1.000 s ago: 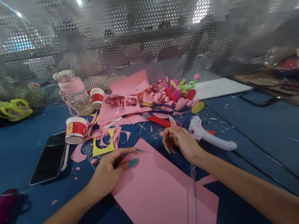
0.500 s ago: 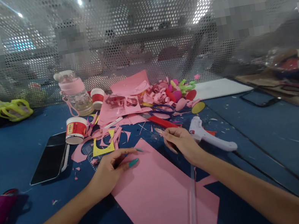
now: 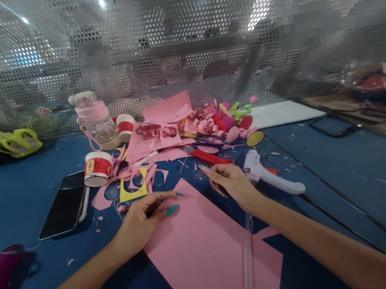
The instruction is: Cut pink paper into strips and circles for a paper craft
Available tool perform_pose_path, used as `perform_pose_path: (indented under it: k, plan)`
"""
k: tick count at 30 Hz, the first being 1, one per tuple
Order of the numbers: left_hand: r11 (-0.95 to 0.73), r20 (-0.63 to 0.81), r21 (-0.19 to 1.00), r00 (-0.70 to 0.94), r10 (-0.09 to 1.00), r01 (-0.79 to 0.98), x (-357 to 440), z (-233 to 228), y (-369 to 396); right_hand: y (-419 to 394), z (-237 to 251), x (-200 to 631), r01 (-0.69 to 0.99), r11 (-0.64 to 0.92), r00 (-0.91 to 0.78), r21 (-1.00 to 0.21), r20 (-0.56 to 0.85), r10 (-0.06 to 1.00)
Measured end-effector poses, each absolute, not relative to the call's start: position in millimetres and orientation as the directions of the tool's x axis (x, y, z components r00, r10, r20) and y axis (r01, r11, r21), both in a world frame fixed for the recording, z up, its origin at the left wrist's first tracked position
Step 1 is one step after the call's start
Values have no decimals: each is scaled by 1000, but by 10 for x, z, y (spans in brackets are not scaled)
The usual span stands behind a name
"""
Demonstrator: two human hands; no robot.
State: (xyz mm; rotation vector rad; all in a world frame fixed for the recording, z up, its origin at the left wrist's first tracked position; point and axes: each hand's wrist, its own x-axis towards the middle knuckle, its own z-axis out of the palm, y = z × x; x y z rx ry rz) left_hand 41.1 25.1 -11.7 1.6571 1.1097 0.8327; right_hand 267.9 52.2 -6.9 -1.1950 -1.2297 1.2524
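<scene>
On the blue table [image 3: 20, 205], a large sheet of pink paper [image 3: 203, 247] lies flat in front of the person. Left hand [image 3: 146, 217] rests palm down on the upper left corner of this sheet, the fingers [image 3: 169, 211] stretched out and only a little bent, and it holds nothing, it only presses the paper. Right hand [image 3: 231, 182] is above the upper right edge of the sheet, fingers curled closed around a thin stick-like thing [image 3: 204, 168] that points out to the left; what this thing is I cannot tell. A long clear ruler [image 3: 247, 264] lies on the right part of the paper, going from under the right wrist toward the near edge. Just beside the right hand lies a white glue gun [image 3: 269, 178]. Behind the hands there is a heap of pink paper scraps [image 3: 165, 134] with a yellow cut piece [image 3: 134, 190] and a red flat tool [image 3: 210, 156]. At the left of the heap stands a paper cup [image 3: 97, 167], and near it a black phone [image 3: 63, 203] lies flat. A pink bottle [image 3: 97, 119] stands further back, before the metal wall with holes [image 3: 175, 43].
</scene>
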Motion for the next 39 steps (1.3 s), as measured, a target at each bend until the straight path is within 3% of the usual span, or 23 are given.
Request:
perform_pose_path:
  k: [10,18,39]
  plan:
    - [-147,41,950,355,934,276,417,-120,251,527,-67,2678,-13,-23,-52,-1000,-22,998]
    - [-111,11,956,343,939,273,419,-130,257,536,-103,2722,-135,-75,-35,-988,-70,997]
    - [-144,36,946,346,938,292,412,-121,249,521,-53,2706,-49,-90,-106,-995,-84,991]
